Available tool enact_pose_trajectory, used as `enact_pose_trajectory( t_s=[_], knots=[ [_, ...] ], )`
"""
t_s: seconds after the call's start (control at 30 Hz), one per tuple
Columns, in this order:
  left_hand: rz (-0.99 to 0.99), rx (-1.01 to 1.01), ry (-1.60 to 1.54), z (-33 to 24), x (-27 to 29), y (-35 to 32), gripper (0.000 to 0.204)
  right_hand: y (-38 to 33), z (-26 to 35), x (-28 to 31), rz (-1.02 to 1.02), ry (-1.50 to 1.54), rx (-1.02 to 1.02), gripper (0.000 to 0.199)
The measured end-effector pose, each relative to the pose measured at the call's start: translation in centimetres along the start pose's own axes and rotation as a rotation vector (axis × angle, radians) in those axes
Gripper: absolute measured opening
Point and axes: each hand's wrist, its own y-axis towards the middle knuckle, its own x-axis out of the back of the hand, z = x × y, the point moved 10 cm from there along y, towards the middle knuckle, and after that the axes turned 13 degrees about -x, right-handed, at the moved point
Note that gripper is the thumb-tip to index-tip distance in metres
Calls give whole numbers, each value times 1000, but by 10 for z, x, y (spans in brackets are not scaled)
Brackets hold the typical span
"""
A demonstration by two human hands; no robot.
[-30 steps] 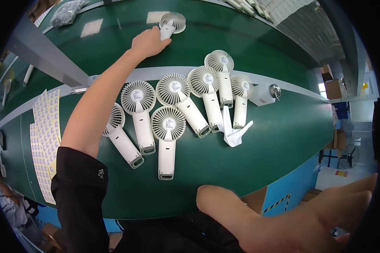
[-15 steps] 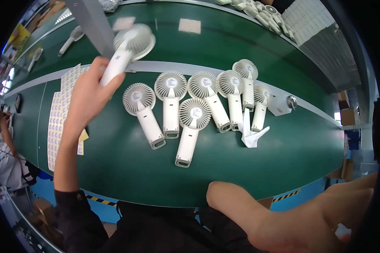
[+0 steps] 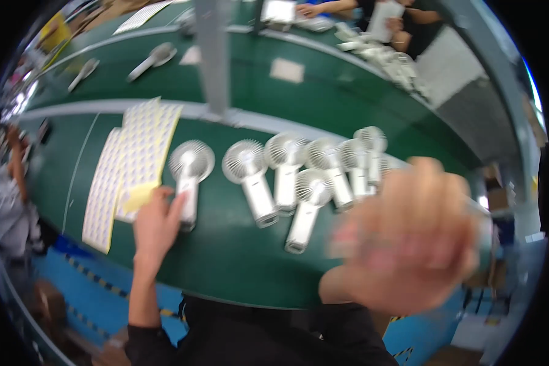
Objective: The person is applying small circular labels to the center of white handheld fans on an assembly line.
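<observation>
My left hand point(image 3: 155, 226) rests palm down beside a white handheld fan point(image 3: 190, 165) lying on the green table. Its thumb touches the edge of the fan's handle, and its bent fingertips lie over a small yellow paper point(image 3: 139, 196) on the sticker sheets point(image 3: 141, 146). Thumb and fingers are apart, with nothing visible between them. My right hand point(image 3: 415, 244) is raised close to the camera over the table's right side. Motion smears its fingers, so I cannot tell what it holds. Several more white fans, one of them the nearest fan point(image 3: 307, 207), lie beside it, partly covered by that hand.
A grey metal post point(image 3: 212, 67) rises from the rail behind the sheets. Beyond it, two fans lie on the far green surface point(image 3: 250, 91). At the far right is a pile of white fan parts point(image 3: 387, 61), by another person's hands point(image 3: 399, 30). Someone else sits at far left.
My left hand has set the fan it held down by the sticker sheets and loosened from it. My right hand has come up from the lower right over the table. The view has shifted.
</observation>
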Motion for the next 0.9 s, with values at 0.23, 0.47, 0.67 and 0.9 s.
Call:
enact_pose_trajectory(
  t_s=[0.23, 0.47, 0.67, 0.9],
  knots=[
    [-229, 156, 477, 88, 59, -2, 74, 38, -126, -6, -276, -1111, -126, 26],
    [-234, 78, 318, 120, 56, 11, 82, 5, -279, 40, -228, -1760, -426, 53],
    [-348, 79, -574, 140, 43, 15, 57, -2, -303, 51, -179, -1627, -527, 54],
    [-350, -158, -733, 56, 60, 54, 32, 0, -298, 57, -223, -1538, -560, 48]
  ],
)
